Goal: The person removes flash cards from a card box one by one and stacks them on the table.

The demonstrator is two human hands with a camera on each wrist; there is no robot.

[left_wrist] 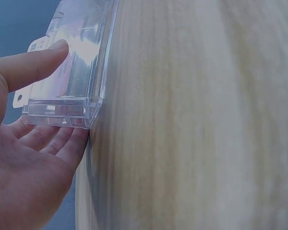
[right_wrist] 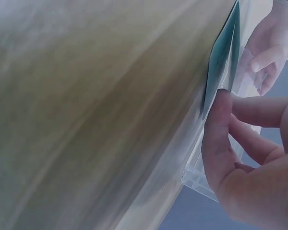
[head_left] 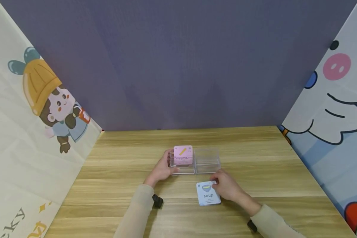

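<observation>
A clear plastic two-compartment box (head_left: 207, 161) lies on the table. My left hand (head_left: 161, 169) holds its left end, thumb (left_wrist: 41, 64) on the front and fingers around the side. Pink cards (head_left: 183, 152), the front one with a yellow drawing, stand in the left compartment and rise above its rim. No cards show in the right compartment. Just in front of the box, my right hand (head_left: 227, 187) pinches light blue cards (head_left: 207, 195) by their right edge; the top one reads "soup" under a bowl picture. In the right wrist view, a narrow gap parts the cards (right_wrist: 222, 60).
The wood-grain table (head_left: 122, 158) runs back to a dark grey-blue panel (head_left: 178, 66). Printed cloths flank it: a cartoon child (head_left: 59, 102) at left, a white cartoon animal (head_left: 330, 109) at right. A dark wrist device (head_left: 157, 201) sits by the left sleeve.
</observation>
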